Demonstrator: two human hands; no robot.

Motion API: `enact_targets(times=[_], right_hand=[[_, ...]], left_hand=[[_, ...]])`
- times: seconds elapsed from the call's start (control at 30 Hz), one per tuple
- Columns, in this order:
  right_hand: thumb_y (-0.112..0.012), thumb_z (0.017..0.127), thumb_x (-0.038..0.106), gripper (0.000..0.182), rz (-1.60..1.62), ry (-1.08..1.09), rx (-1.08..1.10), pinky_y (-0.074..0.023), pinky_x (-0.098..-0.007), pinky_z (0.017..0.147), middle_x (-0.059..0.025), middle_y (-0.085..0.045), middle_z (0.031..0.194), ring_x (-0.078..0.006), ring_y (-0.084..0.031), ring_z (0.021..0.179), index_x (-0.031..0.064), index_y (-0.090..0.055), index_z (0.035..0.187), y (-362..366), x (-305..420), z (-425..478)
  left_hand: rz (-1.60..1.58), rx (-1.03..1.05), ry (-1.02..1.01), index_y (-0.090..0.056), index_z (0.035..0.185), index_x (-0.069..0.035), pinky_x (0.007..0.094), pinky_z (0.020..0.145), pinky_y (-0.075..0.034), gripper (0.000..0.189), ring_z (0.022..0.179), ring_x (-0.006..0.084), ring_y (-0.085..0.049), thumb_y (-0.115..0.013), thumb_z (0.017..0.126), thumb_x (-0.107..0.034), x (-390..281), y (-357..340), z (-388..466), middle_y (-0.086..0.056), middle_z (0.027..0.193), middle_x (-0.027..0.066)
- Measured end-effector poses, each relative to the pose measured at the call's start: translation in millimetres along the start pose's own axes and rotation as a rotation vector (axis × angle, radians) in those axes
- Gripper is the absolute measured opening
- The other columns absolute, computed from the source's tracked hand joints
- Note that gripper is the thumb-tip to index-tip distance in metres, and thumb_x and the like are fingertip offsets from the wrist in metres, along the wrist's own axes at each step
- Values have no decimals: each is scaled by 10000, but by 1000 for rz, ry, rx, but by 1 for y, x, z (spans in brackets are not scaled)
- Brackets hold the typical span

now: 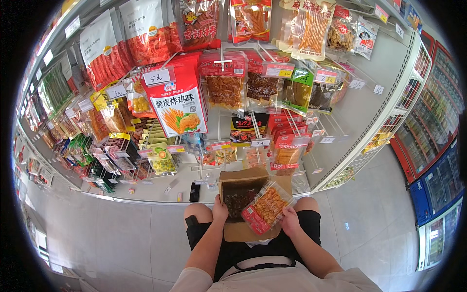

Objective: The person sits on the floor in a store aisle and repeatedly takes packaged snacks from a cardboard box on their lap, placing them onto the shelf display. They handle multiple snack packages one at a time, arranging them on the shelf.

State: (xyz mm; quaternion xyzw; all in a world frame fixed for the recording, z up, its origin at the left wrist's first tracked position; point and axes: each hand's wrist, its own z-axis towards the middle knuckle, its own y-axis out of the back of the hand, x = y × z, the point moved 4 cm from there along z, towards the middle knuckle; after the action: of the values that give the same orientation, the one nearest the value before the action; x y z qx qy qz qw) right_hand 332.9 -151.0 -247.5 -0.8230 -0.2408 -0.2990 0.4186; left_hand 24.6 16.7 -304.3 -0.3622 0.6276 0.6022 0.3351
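Note:
An open cardboard box (pixel 242 231) rests on my lap, its flaps spread. My left hand (pixel 220 211) grips the box's left edge. In my right hand (pixel 290 221) is a clear snack packet (pixel 269 207) with a red printed end and orange-brown contents. I hold it tilted over the right part of the box by its right edge. Dark packets (pixel 237 202) lie inside the box to the left of it; whatever is beneath the held packet is hidden.
Snack packets (pixel 224 85) hang from hooks in front of me, with price tags on the hook ends. A phone (pixel 195 192) lies on the shelf base (pixel 146 193). Drinks coolers (pixel 425 109) stand to the right, beyond the rack's wire side (pixel 408 98). Grey floor tiles (pixel 124 233) extend behind.

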Motion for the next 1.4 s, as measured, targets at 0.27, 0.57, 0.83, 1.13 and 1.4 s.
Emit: enact_targets(times=[0.27,0.57,0.83,1.13,1.4], right_hand=[[-615,1082,172,35,16,-19,1,-569,-443,883,-37,-714,1115,-252,-704,982,160,-616,1049,7,-11,9],[-680,1047,220,350,317,-86,84,-559,-463,967,-7,-684,1333,-234,-670,1199,199,-558,1374,-42,15,-37],[-645,1076,178,176,98,-107,298,-566,-457,1013,-63,-705,1279,-248,-664,1257,111,-644,1238,-102,28,-81],[-725,1021,108,424,-469,464,30,-504,-365,1074,-120,-585,1400,-229,-595,1304,53,-528,1392,-93,60,-70],[-815,953,171,520,-1222,449,628,-530,-361,1033,-117,-667,1325,-242,-662,1218,34,-577,1395,-152,73,-108]], left_hand=[[-32,-139,-58,-460,1487,41,511,1100,-477,595,1302,511,-565,-622,919,-32,-26,11,-17,-576,1422,315],[-590,16,-39,-511,1454,-1,419,1116,-489,436,1326,327,-605,-627,1045,-97,-73,33,-66,-572,1484,176],[-1235,524,300,-595,1382,-73,423,1015,-576,369,1161,211,-703,-656,1023,-11,-162,87,-109,-722,1266,70],[-462,374,38,-698,1275,-71,368,871,-589,311,971,179,-753,-754,969,-82,-163,165,-66,-792,1098,78],[150,952,-161,-681,1352,-43,347,913,-562,400,1010,180,-735,-764,991,-194,-286,203,-89,-789,1155,79]])
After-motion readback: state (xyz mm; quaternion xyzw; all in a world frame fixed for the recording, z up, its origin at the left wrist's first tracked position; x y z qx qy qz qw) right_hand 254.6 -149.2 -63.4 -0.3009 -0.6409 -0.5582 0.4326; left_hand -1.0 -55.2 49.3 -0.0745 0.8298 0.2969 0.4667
